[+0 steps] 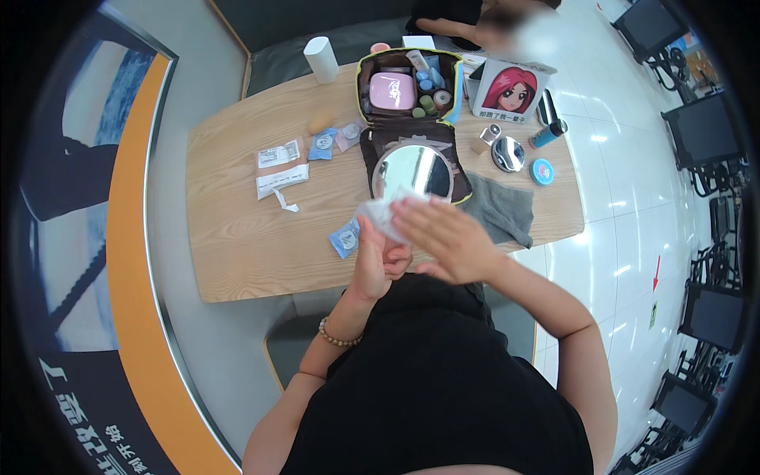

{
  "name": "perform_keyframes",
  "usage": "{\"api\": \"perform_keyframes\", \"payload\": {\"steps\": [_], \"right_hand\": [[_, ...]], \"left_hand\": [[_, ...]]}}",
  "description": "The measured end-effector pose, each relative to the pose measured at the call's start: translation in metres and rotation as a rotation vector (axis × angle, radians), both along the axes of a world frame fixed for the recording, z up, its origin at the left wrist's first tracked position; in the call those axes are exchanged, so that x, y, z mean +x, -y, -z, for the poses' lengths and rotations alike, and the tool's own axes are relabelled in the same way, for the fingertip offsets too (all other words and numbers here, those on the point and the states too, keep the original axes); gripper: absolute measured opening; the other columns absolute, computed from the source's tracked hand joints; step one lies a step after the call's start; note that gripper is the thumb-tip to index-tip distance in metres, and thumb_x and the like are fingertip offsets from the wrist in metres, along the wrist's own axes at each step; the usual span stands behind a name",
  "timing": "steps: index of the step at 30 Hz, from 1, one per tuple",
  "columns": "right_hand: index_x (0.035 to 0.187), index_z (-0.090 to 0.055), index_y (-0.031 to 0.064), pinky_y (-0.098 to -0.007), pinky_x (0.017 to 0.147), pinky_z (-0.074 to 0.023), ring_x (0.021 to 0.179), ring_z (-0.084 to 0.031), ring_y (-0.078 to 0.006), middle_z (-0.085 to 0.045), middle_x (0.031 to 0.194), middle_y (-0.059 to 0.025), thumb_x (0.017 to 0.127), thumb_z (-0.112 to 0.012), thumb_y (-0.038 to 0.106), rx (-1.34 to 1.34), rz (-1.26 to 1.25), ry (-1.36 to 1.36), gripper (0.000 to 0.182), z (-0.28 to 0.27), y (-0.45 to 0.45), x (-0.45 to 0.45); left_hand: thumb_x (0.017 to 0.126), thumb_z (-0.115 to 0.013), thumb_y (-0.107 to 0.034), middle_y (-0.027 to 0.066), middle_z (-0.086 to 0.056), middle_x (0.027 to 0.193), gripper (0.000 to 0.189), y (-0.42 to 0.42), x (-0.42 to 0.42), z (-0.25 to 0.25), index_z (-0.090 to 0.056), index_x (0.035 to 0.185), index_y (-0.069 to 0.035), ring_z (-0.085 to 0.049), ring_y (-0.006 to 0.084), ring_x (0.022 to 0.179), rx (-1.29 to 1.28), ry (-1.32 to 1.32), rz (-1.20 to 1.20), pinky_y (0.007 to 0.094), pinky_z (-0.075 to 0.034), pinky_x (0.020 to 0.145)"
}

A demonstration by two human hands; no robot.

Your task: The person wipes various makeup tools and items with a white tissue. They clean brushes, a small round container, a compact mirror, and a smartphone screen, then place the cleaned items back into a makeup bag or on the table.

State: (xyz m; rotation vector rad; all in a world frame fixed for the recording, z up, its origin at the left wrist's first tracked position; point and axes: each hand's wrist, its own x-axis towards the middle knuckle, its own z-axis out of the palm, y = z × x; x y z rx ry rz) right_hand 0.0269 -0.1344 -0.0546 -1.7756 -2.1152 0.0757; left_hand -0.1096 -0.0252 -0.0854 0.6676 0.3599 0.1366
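Observation:
My left hand is closed around a blurred white tissue or wipe, its thumb pointing up. Flat against the right side of that white piece lies my right hand, fingers extended. Just beyond both hands a round mirror rests on the lowered flap of an open cosmetics bag. The bag contains a pink case, tubes and small bottles. A blue-and-white sachet lies left of my left hand, and a grey cloth is at the right of the mirror.
On the wooden table are a white packet, small sachets, a beige sponge, a white cylinder, a compact, a blue tin, a spray bottle and a picture stand. Another person sits across the table.

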Motion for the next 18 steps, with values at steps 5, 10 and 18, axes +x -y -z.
{"api": "perform_keyframes", "payload": {"steps": [5, 10, 18], "right_hand": [[0.129, -0.035, 0.0005, -0.0397, 0.104, -0.0221, 0.127, -0.030, -0.0263, -0.034, 0.135, -0.0143, 0.084, -0.041, 0.045, 0.149, 0.213, 0.086, 0.064, -0.014, -0.016, 0.034], [0.129, -0.037, 0.0003, -0.0386, 0.103, -0.0231, 0.126, -0.032, -0.0259, -0.035, 0.134, -0.0140, 0.084, -0.039, 0.047, 0.078, 0.043, -0.107, 0.064, -0.003, -0.010, -0.006], [0.130, -0.035, 0.0014, -0.0384, 0.104, -0.0218, 0.126, -0.031, -0.0254, -0.035, 0.135, -0.0143, 0.088, -0.030, 0.048, 0.141, 0.195, 0.137, 0.063, -0.016, -0.003, 0.036]], "left_hand": [[0.079, -0.017, -0.072, -0.0053, -0.028, 0.056, 0.074, 0.007, 0.004, -0.008, -0.038, 0.116, -0.010, -0.016, 0.0015, 0.039, 0.066, -0.019, 0.066, 0.0148, -0.012, 0.033], [0.078, -0.014, -0.073, -0.0062, -0.029, 0.056, 0.079, 0.007, 0.012, -0.011, -0.039, 0.117, -0.009, -0.020, 0.0013, 0.042, 0.140, -0.111, -0.077, 0.0146, -0.012, 0.034], [0.078, -0.015, -0.073, -0.0059, -0.028, 0.057, 0.078, 0.010, 0.006, -0.008, -0.038, 0.118, -0.010, -0.015, 0.0020, 0.040, 0.106, -0.013, 0.082, 0.0144, -0.011, 0.035]]}}
